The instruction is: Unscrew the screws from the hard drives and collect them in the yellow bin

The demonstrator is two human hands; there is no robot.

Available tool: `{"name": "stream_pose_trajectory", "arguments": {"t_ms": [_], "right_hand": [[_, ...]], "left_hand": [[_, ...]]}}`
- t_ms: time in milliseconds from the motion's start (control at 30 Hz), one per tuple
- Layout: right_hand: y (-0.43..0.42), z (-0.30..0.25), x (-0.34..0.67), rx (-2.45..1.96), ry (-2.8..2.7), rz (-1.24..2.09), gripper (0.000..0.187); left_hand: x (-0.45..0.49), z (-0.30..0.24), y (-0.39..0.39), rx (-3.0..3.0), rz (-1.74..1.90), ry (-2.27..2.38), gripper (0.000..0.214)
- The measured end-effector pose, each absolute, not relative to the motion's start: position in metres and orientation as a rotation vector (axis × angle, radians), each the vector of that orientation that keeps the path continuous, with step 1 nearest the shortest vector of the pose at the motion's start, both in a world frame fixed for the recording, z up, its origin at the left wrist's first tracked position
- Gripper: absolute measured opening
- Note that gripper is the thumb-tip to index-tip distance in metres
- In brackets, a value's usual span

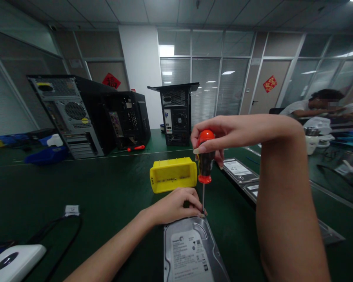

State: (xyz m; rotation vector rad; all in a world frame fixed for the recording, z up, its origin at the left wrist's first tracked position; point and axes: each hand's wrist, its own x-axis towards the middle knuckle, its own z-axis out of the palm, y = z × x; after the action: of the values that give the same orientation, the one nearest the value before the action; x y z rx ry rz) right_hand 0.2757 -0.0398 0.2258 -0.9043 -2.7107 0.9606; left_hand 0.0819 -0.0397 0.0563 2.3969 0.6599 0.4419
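On green tabletop (117,184), a hard drive (190,250) touches left fingers (195,201), grip unclear; right fingers (208,145) clamp a screwdriver (206,163).

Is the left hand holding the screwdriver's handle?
No, the right hand grips the handle, and the left hand is down by the drive.

The right hand (223,132) holds a screwdriver (206,162) at a hard drive (191,250).

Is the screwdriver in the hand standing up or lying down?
Upright: the screwdriver has its handle on top in the right hand, shaft pointing down near the hard drive.
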Motion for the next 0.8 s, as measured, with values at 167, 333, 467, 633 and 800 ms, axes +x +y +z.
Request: {"name": "stream_pose_trajectory", "arguments": {"t_ms": [167,333,467,633,800], "right_hand": [[-0.039,0.227,0.278,-0.951,-2.710,0.954,0.026],[-0.038,0.226,0.279,-0.930,-2.708,0.972,0.027],[-0.038,0.225,0.282,-0.953,-2.699,0.958,0.026],[-0.038,0.225,0.282,-0.941,-2.698,0.960,0.025],[-0.037,0.225,0.282,-0.938,-2.706,0.956,0.026]], "left_hand": [[0.080,0.051,-0.036,2.359,0.466,0.649,0.011],[0.076,0.043,-0.032,2.313,0.499,0.634,0.012],[0.074,0.037,-0.030,2.279,0.526,0.639,0.013],[0.076,0.037,-0.030,2.253,0.536,0.642,0.012],[0.076,0.038,-0.030,2.237,0.528,0.645,0.012]]}}
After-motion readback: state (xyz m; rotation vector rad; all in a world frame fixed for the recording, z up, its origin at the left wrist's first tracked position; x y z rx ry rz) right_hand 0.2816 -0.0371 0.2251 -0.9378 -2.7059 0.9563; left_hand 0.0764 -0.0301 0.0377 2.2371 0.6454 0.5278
